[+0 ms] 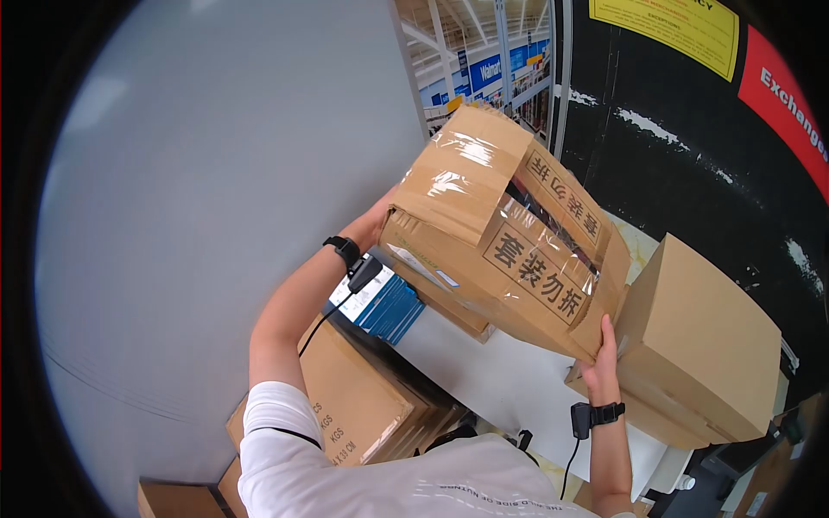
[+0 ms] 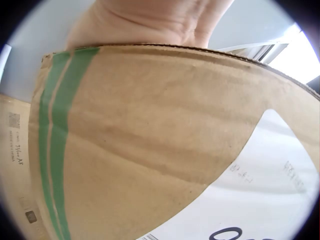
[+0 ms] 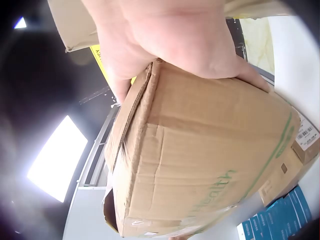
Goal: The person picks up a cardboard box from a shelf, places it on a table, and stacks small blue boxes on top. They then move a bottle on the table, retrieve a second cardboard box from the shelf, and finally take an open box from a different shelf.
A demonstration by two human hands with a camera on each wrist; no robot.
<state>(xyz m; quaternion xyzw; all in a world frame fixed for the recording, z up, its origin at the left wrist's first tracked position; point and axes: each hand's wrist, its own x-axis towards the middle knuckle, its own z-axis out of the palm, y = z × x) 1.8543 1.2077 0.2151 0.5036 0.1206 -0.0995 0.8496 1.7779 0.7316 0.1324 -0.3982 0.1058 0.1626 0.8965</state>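
A large cardboard box [image 1: 471, 246] hangs tilted between both hands above the white table. Clear tape covers its top, black Chinese characters are printed on it, and a dark gap shows between its flaps. My left hand [image 1: 376, 221] holds its far left end; in the left wrist view that hand's fingers are hidden behind the box edge. My right hand [image 1: 601, 366] grips the near right corner, thumb up along the side. The right wrist view shows its fingers [image 3: 252, 75] spread over the box's end. Green stripes and a white label [image 2: 270, 175] mark the left end.
A plain closed carton [image 1: 708, 332] stands right of the held box, close to my right hand. Blue-and-white boxes [image 1: 389, 306] sit on the white table [image 1: 458, 363] below. Larger cartons [image 1: 354, 388] are stacked at the lower left, beside a grey wall [image 1: 216, 173].
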